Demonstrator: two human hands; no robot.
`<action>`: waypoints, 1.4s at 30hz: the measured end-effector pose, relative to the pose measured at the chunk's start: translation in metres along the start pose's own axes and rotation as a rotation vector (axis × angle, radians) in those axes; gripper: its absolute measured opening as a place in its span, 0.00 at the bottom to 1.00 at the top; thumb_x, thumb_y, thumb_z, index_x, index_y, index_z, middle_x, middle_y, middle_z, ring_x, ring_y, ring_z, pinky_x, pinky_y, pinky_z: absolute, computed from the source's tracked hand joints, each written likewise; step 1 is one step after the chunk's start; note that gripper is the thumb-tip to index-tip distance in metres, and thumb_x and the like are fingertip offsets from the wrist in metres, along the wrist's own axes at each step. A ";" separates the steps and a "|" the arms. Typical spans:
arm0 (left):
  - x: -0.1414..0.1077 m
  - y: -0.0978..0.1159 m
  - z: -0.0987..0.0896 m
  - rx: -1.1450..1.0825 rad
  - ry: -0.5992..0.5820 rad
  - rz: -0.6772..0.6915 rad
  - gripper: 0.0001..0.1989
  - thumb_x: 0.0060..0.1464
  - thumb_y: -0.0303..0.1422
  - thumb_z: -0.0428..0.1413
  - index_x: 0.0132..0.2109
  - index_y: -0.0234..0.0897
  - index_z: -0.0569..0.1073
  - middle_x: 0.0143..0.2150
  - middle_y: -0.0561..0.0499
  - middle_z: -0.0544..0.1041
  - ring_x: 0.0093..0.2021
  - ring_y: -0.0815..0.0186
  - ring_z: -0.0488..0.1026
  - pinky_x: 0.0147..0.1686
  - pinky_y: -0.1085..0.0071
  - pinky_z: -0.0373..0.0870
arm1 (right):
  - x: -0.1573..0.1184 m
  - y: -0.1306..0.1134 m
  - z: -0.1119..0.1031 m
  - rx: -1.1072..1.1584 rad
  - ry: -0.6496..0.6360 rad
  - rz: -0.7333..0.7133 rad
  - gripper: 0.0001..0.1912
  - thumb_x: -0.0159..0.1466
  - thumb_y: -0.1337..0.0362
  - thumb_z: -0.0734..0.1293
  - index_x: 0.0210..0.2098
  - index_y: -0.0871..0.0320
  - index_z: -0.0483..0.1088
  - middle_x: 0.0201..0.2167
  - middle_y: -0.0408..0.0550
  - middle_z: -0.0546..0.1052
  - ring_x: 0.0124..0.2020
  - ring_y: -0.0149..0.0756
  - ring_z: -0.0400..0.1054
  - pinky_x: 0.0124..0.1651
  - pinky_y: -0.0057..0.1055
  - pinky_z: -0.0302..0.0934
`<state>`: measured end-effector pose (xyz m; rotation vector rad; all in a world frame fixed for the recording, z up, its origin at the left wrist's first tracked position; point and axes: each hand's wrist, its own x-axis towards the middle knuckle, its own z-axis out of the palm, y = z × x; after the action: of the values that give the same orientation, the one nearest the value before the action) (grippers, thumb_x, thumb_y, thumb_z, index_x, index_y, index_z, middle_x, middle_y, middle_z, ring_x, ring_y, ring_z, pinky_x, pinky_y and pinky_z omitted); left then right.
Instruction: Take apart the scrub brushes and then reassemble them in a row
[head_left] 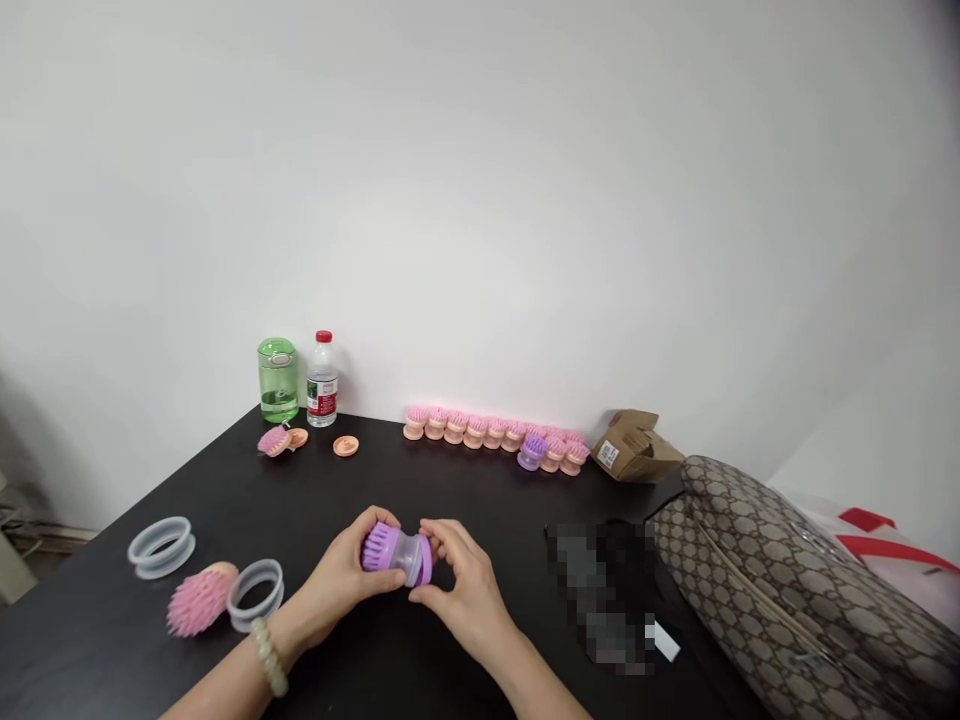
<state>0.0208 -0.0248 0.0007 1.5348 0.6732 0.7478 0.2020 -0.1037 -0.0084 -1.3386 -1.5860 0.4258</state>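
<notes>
Held sideways above the black table is a purple silicone scrub brush [381, 548] with a translucent middle. My left hand [341, 575] wraps round its bristle end. At the other end a purple lid [426, 560] sits slightly tilted, and my right hand [469, 580] pinches it between thumb and fingers. Left of my left hand lie a pink bristle head [201, 600] and a translucent ring [271, 603], and a second translucent ring [160, 562] lies farther left.
Along the wall stands a row of pink brushes [474, 432] with one purple brush [532, 452]. A green bottle [278, 385], a water bottle [322, 395] and an orange disc [346, 446] are at back left. A cardboard box [637, 447] and patterned bag [780, 590] occupy the right.
</notes>
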 end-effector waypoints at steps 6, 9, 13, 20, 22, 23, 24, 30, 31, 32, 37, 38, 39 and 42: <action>-0.002 0.003 0.002 -0.145 -0.002 -0.049 0.26 0.41 0.41 0.70 0.45 0.40 0.69 0.36 0.53 0.75 0.38 0.62 0.71 0.38 0.70 0.65 | -0.001 -0.002 -0.003 0.071 0.017 -0.017 0.34 0.47 0.81 0.76 0.51 0.52 0.75 0.46 0.46 0.76 0.38 0.36 0.73 0.43 0.33 0.71; -0.003 0.008 0.005 -0.195 0.022 -0.068 0.25 0.41 0.41 0.71 0.44 0.39 0.70 0.34 0.54 0.75 0.36 0.63 0.71 0.37 0.71 0.65 | -0.002 -0.001 -0.002 0.087 0.042 -0.038 0.31 0.50 0.75 0.77 0.52 0.52 0.75 0.49 0.49 0.77 0.40 0.39 0.75 0.44 0.34 0.73; -0.004 0.011 0.007 -0.235 0.031 -0.066 0.24 0.40 0.40 0.71 0.41 0.37 0.70 0.32 0.54 0.74 0.33 0.65 0.70 0.35 0.71 0.66 | -0.004 0.002 -0.002 0.091 0.053 -0.063 0.27 0.55 0.71 0.75 0.54 0.51 0.74 0.48 0.49 0.79 0.40 0.40 0.77 0.44 0.35 0.74; -0.004 0.013 0.008 -0.254 0.029 -0.060 0.24 0.39 0.40 0.71 0.37 0.35 0.69 0.31 0.54 0.74 0.31 0.68 0.70 0.33 0.71 0.68 | -0.006 0.000 -0.004 -0.043 0.099 -0.208 0.22 0.62 0.64 0.73 0.56 0.49 0.72 0.46 0.49 0.77 0.38 0.38 0.76 0.43 0.33 0.74; -0.004 0.012 0.008 -0.259 0.030 -0.067 0.24 0.40 0.40 0.71 0.36 0.36 0.68 0.31 0.54 0.73 0.30 0.68 0.70 0.33 0.70 0.69 | -0.007 0.001 -0.003 -0.086 0.116 -0.258 0.22 0.63 0.62 0.72 0.57 0.50 0.71 0.46 0.50 0.77 0.39 0.39 0.76 0.44 0.32 0.74; -0.005 0.012 0.009 -0.258 0.032 -0.068 0.23 0.40 0.40 0.71 0.36 0.36 0.67 0.30 0.55 0.73 0.30 0.68 0.69 0.32 0.70 0.69 | -0.007 0.002 -0.003 -0.108 0.122 -0.282 0.22 0.64 0.61 0.71 0.58 0.50 0.71 0.45 0.50 0.76 0.40 0.39 0.76 0.44 0.32 0.74; -0.005 0.011 0.009 -0.256 0.034 -0.070 0.23 0.40 0.40 0.71 0.35 0.36 0.67 0.30 0.55 0.72 0.30 0.69 0.69 0.32 0.71 0.69 | -0.007 0.003 -0.003 -0.130 0.125 -0.305 0.23 0.65 0.61 0.71 0.59 0.50 0.70 0.45 0.51 0.76 0.40 0.40 0.76 0.44 0.33 0.73; -0.005 0.007 0.010 -0.249 0.023 -0.112 0.24 0.42 0.42 0.70 0.34 0.37 0.64 0.28 0.56 0.72 0.26 0.71 0.69 0.28 0.73 0.69 | -0.008 0.006 -0.003 -0.208 0.124 -0.414 0.24 0.67 0.62 0.68 0.63 0.49 0.67 0.46 0.52 0.74 0.45 0.42 0.74 0.45 0.35 0.73; -0.005 0.007 0.010 -0.245 0.024 -0.127 0.24 0.42 0.43 0.70 0.34 0.37 0.64 0.28 0.56 0.72 0.26 0.71 0.69 0.27 0.73 0.68 | -0.008 0.005 -0.004 -0.212 0.120 -0.432 0.24 0.68 0.63 0.67 0.63 0.49 0.67 0.46 0.52 0.74 0.46 0.43 0.73 0.46 0.36 0.73; -0.005 0.006 0.010 -0.242 0.025 -0.145 0.24 0.42 0.43 0.70 0.34 0.37 0.64 0.27 0.56 0.73 0.25 0.71 0.70 0.26 0.74 0.68 | -0.008 0.005 -0.004 -0.215 0.114 -0.447 0.24 0.68 0.64 0.67 0.63 0.49 0.67 0.47 0.53 0.74 0.47 0.43 0.73 0.47 0.36 0.73; -0.004 0.004 0.011 -0.277 0.004 -0.214 0.26 0.43 0.48 0.68 0.34 0.37 0.64 0.24 0.55 0.72 0.20 0.72 0.70 0.21 0.77 0.64 | -0.006 0.001 -0.006 -0.207 0.091 -0.483 0.25 0.67 0.69 0.66 0.63 0.48 0.66 0.48 0.53 0.74 0.48 0.45 0.72 0.47 0.39 0.73; -0.003 0.004 0.011 -0.286 -0.005 -0.221 0.26 0.43 0.49 0.68 0.34 0.37 0.64 0.23 0.55 0.72 0.19 0.72 0.70 0.20 0.78 0.63 | -0.006 0.000 -0.007 -0.207 0.084 -0.490 0.26 0.67 0.70 0.66 0.63 0.48 0.66 0.48 0.54 0.74 0.48 0.45 0.72 0.46 0.40 0.74; -0.003 0.003 0.011 -0.294 -0.012 -0.228 0.26 0.43 0.50 0.68 0.34 0.36 0.64 0.23 0.55 0.73 0.19 0.72 0.70 0.19 0.78 0.63 | -0.006 -0.001 -0.007 -0.207 0.079 -0.499 0.26 0.67 0.71 0.66 0.63 0.48 0.66 0.48 0.54 0.74 0.48 0.45 0.71 0.46 0.40 0.74; -0.004 0.003 0.012 -0.315 -0.036 -0.260 0.27 0.43 0.52 0.67 0.34 0.36 0.66 0.22 0.54 0.74 0.17 0.72 0.70 0.17 0.79 0.61 | -0.005 -0.003 -0.008 -0.205 0.089 -0.525 0.28 0.66 0.75 0.64 0.62 0.47 0.67 0.48 0.53 0.74 0.47 0.44 0.71 0.44 0.40 0.74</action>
<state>0.0276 -0.0351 0.0027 1.1454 0.6773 0.5948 0.2062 -0.1117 -0.0046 -1.0133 -1.8612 -0.1187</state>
